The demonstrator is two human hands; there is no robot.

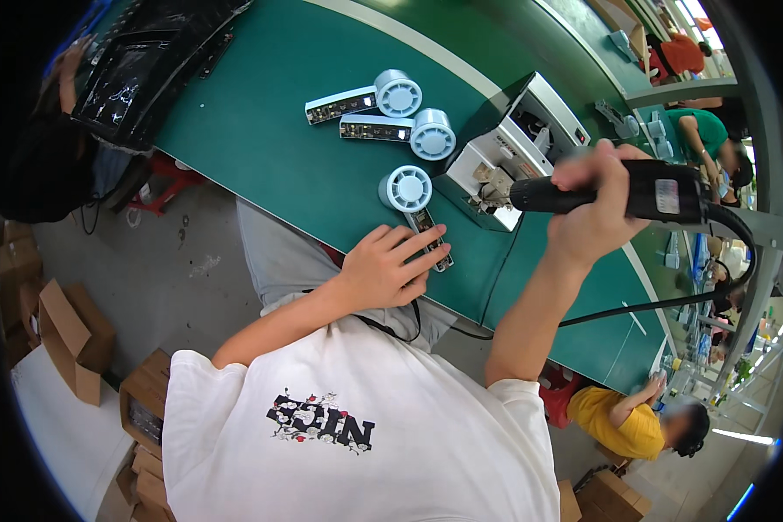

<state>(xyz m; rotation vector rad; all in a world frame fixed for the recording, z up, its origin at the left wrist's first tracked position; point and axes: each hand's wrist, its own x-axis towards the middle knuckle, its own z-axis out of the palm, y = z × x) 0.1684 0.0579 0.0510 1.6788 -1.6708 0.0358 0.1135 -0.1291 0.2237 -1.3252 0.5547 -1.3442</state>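
My left hand (pixel 398 263) reaches over the table's near edge, its fingers laid across and holding the handle of a light blue handheld fan (pixel 409 189). The handle is uncovered, with a circuit board showing inside. In my right hand (pixel 598 202) is a black electric screwdriver (pixel 544 195), gripped round its body, with a cable curving down from its rear end. The screwdriver's front end is at a grey and white screw feeder (pixel 489 150); its tip is hard to make out. Two more such fans, one fan (pixel 398 94) and another fan (pixel 431 135), lie farther back with boards exposed.
A green table (pixel 261 130) carries everything. Black plastic-wrapped goods (pixel 152 70) lie at far left beside another person's hand (pixel 71 61). The black cable (pixel 644 306) crosses the right side. Cardboard boxes (pixel 70 335) stand at left. A person in yellow (pixel 622 422) sits at right.
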